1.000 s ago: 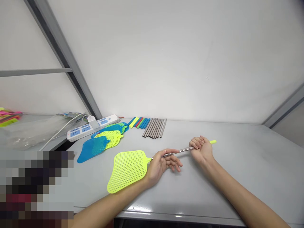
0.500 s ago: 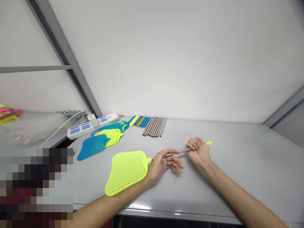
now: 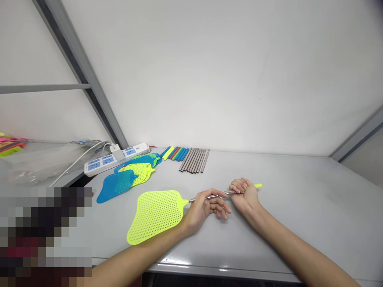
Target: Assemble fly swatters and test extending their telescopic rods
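A fly swatter (image 3: 158, 213) with a yellow-green perforated head and a thin metal rod lies across both my hands above the grey table. My left hand (image 3: 206, 207) pinches the rod between thumb and index finger near the head; its other fingers are loosely curled. Wrapped round the yellow-green grip at the far end is my right hand (image 3: 243, 194), and the grip's tip sticks out past it. The swatter head hangs over my left forearm.
Blue and yellow swatter heads (image 3: 116, 185) lie at the left, beside a white power strip (image 3: 119, 157) with a plugged-in cable. Several coloured grips (image 3: 176, 154) and metal rods (image 3: 194, 160) lie in rows near the wall. A clear plastic bag (image 3: 44, 163) lies far left.
My right hand has moved left and slightly down, closer to my left hand, and the exposed rod between them is shorter. The swatter head has shifted a little left.
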Action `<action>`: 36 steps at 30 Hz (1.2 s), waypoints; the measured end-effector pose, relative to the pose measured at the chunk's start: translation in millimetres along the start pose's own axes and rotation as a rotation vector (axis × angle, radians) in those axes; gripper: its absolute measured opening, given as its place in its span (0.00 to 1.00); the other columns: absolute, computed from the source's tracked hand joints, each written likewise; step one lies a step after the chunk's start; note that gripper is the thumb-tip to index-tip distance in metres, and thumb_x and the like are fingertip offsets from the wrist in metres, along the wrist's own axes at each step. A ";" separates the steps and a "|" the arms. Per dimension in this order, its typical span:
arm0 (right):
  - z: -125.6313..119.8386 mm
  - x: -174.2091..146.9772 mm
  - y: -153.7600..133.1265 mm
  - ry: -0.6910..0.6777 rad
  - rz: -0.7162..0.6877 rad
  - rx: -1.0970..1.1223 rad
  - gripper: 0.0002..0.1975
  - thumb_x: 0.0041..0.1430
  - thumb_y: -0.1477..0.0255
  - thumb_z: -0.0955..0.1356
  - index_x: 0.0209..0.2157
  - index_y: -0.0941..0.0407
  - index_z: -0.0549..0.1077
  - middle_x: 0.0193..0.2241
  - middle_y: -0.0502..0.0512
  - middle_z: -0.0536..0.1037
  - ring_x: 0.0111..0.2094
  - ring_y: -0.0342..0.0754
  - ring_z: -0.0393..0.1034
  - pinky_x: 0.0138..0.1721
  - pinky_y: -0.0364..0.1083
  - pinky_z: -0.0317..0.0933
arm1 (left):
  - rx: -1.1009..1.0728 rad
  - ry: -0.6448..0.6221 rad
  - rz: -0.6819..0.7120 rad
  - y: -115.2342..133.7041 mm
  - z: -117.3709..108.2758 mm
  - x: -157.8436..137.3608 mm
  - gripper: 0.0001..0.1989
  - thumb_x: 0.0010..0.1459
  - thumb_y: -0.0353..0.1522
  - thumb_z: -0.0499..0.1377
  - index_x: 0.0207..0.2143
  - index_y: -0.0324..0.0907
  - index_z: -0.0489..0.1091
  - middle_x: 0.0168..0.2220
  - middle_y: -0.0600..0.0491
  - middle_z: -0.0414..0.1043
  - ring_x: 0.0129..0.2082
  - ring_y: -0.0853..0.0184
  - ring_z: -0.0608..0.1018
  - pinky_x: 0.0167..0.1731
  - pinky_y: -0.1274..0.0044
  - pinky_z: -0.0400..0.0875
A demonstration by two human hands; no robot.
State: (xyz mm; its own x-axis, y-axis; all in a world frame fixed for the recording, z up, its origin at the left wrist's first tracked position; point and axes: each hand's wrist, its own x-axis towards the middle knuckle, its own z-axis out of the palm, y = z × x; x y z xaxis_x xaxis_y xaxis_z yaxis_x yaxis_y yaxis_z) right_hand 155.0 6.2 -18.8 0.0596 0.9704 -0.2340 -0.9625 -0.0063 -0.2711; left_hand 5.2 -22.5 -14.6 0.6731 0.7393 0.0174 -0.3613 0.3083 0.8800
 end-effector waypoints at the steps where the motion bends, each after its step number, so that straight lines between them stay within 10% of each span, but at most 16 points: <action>1: 0.3 -0.4 0.2 0.002 0.001 -0.004 0.15 0.48 0.79 0.56 0.15 0.56 0.43 0.08 0.41 0.47 0.08 0.35 0.44 0.11 0.36 0.46 | -0.001 -0.004 -0.001 -0.2 0.0 0.2 0.20 0.55 0.38 0.37 0.37 0.35 0.62 0.28 0.46 0.69 0.26 0.66 0.71 0.29 0.74 0.58; 36: -2.2 -5.8 10.5 0.025 0.081 -0.047 0.15 0.49 0.79 0.54 0.15 0.56 0.42 0.09 0.42 0.46 0.09 0.35 0.46 0.12 0.37 0.49 | 0.057 -0.009 -0.059 -4.3 0.1 8.5 0.19 0.55 0.38 0.36 0.33 0.37 0.61 0.19 0.51 0.67 0.15 0.70 0.67 0.23 0.76 0.60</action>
State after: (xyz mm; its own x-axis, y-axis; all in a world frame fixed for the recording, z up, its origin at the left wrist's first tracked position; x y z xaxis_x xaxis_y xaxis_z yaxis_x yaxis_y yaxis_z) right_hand 145.2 0.0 -22.3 -0.0107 0.9600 -0.2797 -0.9510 -0.0962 -0.2938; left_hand 12.5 -17.6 -18.2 0.6981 0.7153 -0.0307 -0.2840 0.3161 0.9052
